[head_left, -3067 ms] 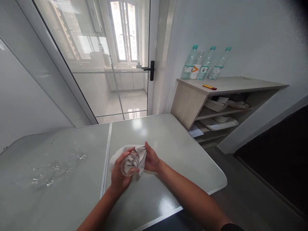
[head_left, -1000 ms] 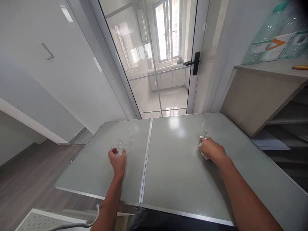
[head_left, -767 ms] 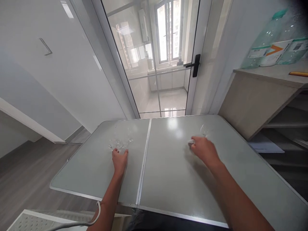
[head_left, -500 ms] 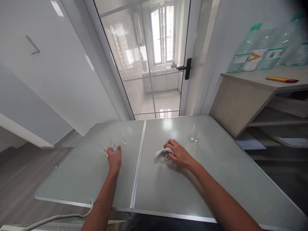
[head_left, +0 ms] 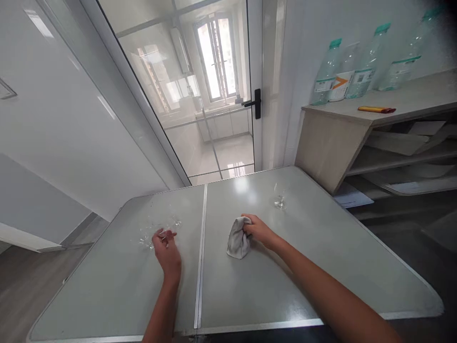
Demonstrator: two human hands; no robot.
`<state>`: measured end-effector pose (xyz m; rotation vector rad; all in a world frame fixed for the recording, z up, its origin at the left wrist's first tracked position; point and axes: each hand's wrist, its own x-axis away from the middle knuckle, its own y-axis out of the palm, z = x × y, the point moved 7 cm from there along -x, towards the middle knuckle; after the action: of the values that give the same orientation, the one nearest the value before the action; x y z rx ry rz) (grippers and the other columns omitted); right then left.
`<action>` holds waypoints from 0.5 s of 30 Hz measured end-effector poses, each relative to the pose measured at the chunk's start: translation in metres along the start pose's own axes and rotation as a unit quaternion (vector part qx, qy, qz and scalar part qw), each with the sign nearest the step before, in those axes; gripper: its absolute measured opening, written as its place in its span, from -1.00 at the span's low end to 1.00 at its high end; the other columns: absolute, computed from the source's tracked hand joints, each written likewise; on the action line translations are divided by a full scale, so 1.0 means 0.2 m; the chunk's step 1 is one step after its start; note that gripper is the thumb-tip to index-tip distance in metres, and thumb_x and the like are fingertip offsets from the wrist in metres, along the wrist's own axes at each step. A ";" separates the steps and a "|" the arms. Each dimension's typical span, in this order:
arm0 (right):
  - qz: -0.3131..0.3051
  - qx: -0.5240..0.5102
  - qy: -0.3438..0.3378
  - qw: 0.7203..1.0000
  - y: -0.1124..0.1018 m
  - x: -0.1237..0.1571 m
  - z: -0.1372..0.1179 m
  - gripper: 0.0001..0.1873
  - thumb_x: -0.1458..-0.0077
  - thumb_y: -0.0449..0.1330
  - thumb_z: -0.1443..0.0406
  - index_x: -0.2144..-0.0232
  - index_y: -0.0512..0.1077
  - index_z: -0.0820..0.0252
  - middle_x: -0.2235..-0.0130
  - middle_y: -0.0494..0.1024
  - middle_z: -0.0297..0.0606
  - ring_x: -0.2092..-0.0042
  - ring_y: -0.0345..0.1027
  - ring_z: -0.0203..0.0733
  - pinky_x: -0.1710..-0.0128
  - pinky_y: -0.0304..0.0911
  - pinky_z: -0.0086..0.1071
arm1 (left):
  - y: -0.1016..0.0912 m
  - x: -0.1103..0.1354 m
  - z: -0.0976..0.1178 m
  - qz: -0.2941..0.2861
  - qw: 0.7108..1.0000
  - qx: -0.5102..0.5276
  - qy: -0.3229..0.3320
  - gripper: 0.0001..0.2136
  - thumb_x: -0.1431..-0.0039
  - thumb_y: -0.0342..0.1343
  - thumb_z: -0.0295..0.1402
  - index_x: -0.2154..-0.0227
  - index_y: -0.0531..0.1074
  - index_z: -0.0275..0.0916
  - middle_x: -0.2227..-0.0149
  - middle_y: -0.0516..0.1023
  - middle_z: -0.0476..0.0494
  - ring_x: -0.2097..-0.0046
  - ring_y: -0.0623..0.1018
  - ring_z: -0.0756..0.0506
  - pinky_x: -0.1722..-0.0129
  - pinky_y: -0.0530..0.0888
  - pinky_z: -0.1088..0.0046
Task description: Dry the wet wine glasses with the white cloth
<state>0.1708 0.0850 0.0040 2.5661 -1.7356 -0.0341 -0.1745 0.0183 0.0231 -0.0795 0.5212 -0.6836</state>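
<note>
My left hand [head_left: 167, 251] has its fingers curled around a clear stemmed glass [head_left: 164, 233] above the left half of the table. The glass is see-through, so its outline is faint and partly covered by my fingers. Beside it on the tabletop stand other clear glasses, one with its foot [head_left: 145, 239] left of the hand and one with its foot [head_left: 177, 223] just behind it. A crumpled whitish cloth [head_left: 237, 242] hangs from my right hand [head_left: 259, 231], which grips its upper edge. Farther back on the right half, a single stemmed glass [head_left: 280, 204] stands upright.
The grey-green folding table [head_left: 303, 276] has a metal seam [head_left: 200, 267] down its middle. At right, a wooden shelf unit [head_left: 328, 138] carries clear bottles [head_left: 364, 64] and a yellow-red packet [head_left: 376, 109]. A glass door [head_left: 232, 138] with a black handle [head_left: 257, 104] stands behind.
My left fingers have closed in around a glass. The cloth in my right hand has opened out and now hangs down. The view has shifted to the right.
</note>
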 end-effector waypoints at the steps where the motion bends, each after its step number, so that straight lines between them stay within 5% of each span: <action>1: 0.004 -0.024 0.011 1.000 0.00 0.00 0.01 -0.95 0.13 0.10 0.32 0.49 0.30 0.17 0.49 0.33 -0.41 0.43 0.20 -0.27 0.43 0.09 -0.45 | 0.04 0.03 0.08 -0.023 0.999 0.008 0.034 -0.61 -0.36 0.03 -0.05 -0.08 0.31 -0.21 0.23 0.53 -0.09 0.18 0.61 -0.11 0.08 0.49 0.31; 4: 0.071 0.012 0.016 0.997 -0.07 -0.02 0.04 -0.80 -0.02 0.11 0.17 0.49 0.37 0.18 0.49 0.41 -0.33 0.41 0.29 -0.20 0.38 0.17 -0.39 | 0.24 0.13 0.30 -0.131 0.971 -0.042 0.195 -0.61 -0.35 0.10 -0.10 -0.10 0.36 -0.22 0.16 0.56 -0.17 0.13 0.59 -0.14 0.04 0.47 0.30; 8: 0.178 0.135 -0.016 0.975 -0.19 -0.03 0.01 -0.58 -0.10 0.16 0.00 0.61 0.30 0.14 0.53 0.41 -0.29 0.41 0.28 -0.16 0.38 0.13 -0.36 | 0.52 0.32 0.41 -0.296 0.868 -0.144 0.371 -0.58 -0.33 0.14 -0.12 -0.15 0.40 -0.20 0.17 0.61 -0.20 0.16 0.57 -0.17 0.09 0.45 0.31; 10: 0.213 0.156 -0.040 0.964 -0.20 -0.01 0.00 -0.53 -0.20 0.07 -0.05 0.56 0.32 0.16 0.51 0.42 -0.27 0.41 0.28 -0.16 0.38 0.12 -0.36 | 0.58 0.39 0.37 -0.322 0.848 -0.169 0.386 -0.56 -0.32 0.15 -0.10 -0.16 0.41 -0.21 0.24 0.62 -0.17 0.25 0.57 -0.14 0.18 0.44 0.36; 15: 0.197 0.196 -0.104 0.955 -0.07 0.05 -0.06 -0.45 -0.31 0.02 -0.05 0.58 0.28 0.18 0.58 0.27 -0.35 0.49 0.16 -0.24 0.46 0.04 -0.38 | 0.58 0.48 0.27 -0.311 0.874 -0.145 0.344 -0.55 -0.26 0.20 -0.04 -0.07 0.50 -0.24 0.36 0.61 -0.11 0.43 0.53 -0.04 0.34 0.40 0.46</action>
<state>0.1873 0.0814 0.0146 2.4675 -2.5363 0.0609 -0.0177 0.0433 0.0011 -0.3016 1.3197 -1.2735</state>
